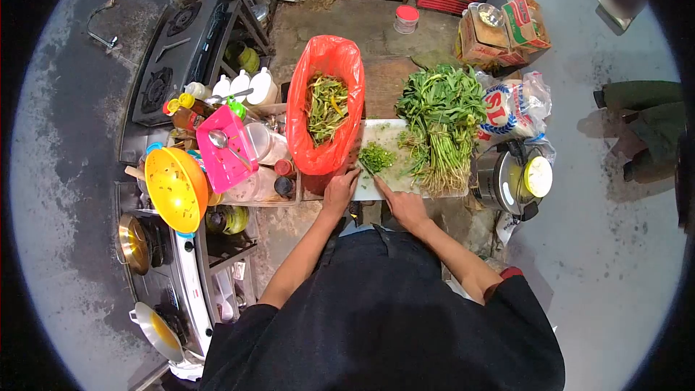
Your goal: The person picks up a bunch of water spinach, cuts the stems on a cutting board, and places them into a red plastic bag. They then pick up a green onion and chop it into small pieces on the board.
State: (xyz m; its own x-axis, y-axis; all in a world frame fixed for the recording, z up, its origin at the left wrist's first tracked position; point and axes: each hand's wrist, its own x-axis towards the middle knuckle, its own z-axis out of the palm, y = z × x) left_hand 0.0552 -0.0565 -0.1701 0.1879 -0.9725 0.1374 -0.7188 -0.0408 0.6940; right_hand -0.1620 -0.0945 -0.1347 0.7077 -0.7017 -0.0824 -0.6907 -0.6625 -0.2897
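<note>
Chopped greens [377, 157] lie in a small heap on a white cutting board [391, 130]. At the board's near left corner is my left hand [339, 192], its fingers together and their tips beside the heap; what they hold, if anything, is too small to tell. My right hand [406, 208] is closed at the near edge, index finger stretched forward along a thin dark knife [368, 171] that reaches the greens; its handle is hidden. Large bundles of leafy greens [443, 101] cover the board's right side. Left of the board stands a red plastic bag [299, 130] holding cut greens.
A pink tray [226, 146] with a spoon, a yellow colander [174, 188], jars and bottles stand left. On the right are a metal pot [498, 182] and a white sack [510, 108]. Stoves [170, 65] line the left; another person's legs [648, 130] show far right.
</note>
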